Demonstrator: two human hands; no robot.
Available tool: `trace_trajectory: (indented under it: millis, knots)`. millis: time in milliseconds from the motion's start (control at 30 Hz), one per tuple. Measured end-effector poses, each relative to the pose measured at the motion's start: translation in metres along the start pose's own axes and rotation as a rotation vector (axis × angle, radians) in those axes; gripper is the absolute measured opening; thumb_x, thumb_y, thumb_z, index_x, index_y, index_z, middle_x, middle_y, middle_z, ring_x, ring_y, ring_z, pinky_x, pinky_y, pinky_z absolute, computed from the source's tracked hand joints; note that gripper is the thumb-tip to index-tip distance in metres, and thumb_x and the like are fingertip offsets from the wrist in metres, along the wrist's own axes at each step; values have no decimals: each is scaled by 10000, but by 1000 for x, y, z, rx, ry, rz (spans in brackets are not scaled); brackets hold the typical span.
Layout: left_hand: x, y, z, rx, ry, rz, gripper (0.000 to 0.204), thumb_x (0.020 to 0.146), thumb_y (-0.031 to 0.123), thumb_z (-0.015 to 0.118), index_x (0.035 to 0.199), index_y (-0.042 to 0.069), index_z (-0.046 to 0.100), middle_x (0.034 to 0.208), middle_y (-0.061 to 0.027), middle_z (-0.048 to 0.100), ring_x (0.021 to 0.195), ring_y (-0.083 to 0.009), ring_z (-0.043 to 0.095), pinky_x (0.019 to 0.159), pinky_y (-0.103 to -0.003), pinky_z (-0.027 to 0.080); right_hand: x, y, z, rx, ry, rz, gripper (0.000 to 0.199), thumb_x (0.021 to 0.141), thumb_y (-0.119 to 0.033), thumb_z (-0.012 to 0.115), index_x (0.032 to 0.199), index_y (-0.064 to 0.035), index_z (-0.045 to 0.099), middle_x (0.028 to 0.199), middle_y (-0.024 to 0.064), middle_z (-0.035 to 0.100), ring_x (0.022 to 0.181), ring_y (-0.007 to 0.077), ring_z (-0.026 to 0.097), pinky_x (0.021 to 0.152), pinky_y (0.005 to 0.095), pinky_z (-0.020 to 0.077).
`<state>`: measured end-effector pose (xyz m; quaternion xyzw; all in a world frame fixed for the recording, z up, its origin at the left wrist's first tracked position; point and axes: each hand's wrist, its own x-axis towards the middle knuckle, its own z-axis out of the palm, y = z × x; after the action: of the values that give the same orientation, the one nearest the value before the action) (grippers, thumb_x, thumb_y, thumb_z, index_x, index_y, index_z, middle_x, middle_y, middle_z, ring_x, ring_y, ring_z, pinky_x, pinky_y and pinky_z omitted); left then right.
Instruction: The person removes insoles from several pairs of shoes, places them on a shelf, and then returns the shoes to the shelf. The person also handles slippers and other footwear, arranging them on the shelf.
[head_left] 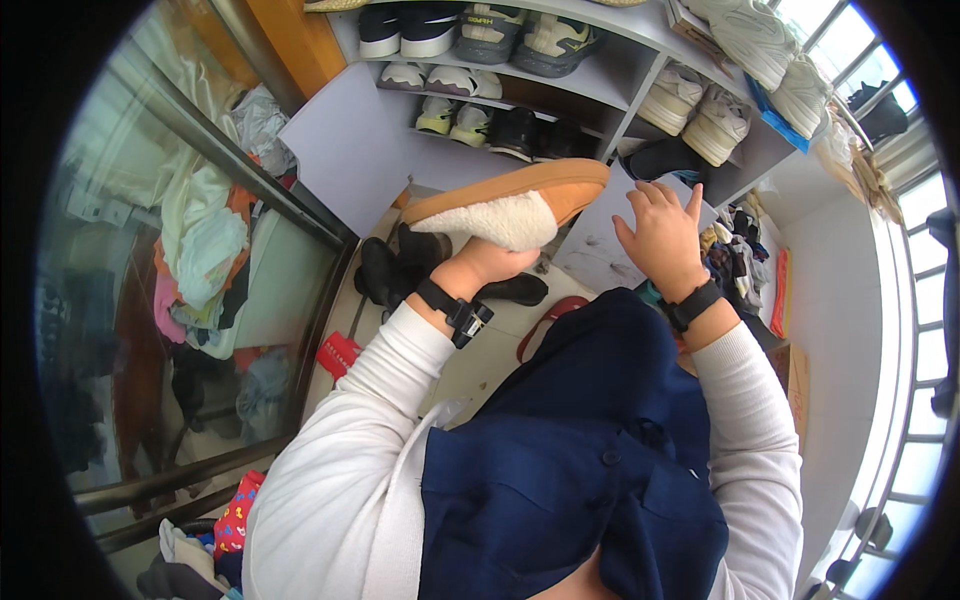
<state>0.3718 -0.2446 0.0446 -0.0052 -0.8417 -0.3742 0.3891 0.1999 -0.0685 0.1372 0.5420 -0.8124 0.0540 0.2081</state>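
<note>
My left hand [485,265] is closed on a slipper [515,215] with white fleece and a tan-orange sole and toe. The slipper is turned on its side, sole facing away from me, in front of the shoe cabinet [625,80]. To its right, my right hand [662,232] is raised with fingers spread and holds nothing. Behind that hand is a pale cabinet door [600,245] with dark smudges. Dark shoes [385,270] stand on the floor below the slipper, partly hidden by my left hand and wrist.
Several pairs of shoes fill the shelves, including grey sneakers [490,35] and white sneakers [715,125]. At left, another cabinet door [335,150] hangs open beside a glass door [270,300] with clothes behind it. A red slipper [550,322] lies on the floor by my knee. Barred windows [925,330] line the right.
</note>
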Motion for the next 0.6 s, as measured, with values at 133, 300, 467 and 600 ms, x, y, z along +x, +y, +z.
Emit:
trace_trajectory:
  millis: [133, 300, 467, 600]
  knots:
    - [2, -3, 0, 233, -41, 66, 345, 783, 63, 654, 1127, 89, 644, 1126, -119, 657, 1024, -337, 618, 890, -410, 491, 4, -13, -3, 89, 6, 4, 332, 797, -263, 707, 1058, -64, 653, 1102, 40, 649, 1112, 230, 585, 1053, 693, 297]
    - [4, 0, -3, 296, -37, 84, 339, 778, 54, 647, 1114, 93, 656, 1129, -119, 662, 1019, -336, 621, 929, -415, 466, 3, -19, -3, 100, -48, -2, 318, 804, -248, 697, 1056, -60, 653, 1048, 39, 653, 1082, 234, 590, 1032, 723, 300]
    - [-8, 2, -12, 284, -41, 112, 323, 777, 56, 642, 1096, 96, 670, 1119, -120, 670, 1019, -332, 627, 958, -428, 442, -1, -21, -3, 154, -88, -9, 249, 816, -239, 678, 983, -53, 666, 956, 53, 662, 1019, 250, 603, 1021, 741, 296]
    - [-7, 1, -4, 214, 2, 96, 311, 776, 58, 637, 1082, 98, 682, 1111, -120, 676, 1018, -329, 631, 980, -438, 424, -3, -24, -6, 165, -68, -15, 199, 823, -237, 670, 906, -56, 676, 883, 54, 662, 959, 257, 614, 1018, 744, 295]
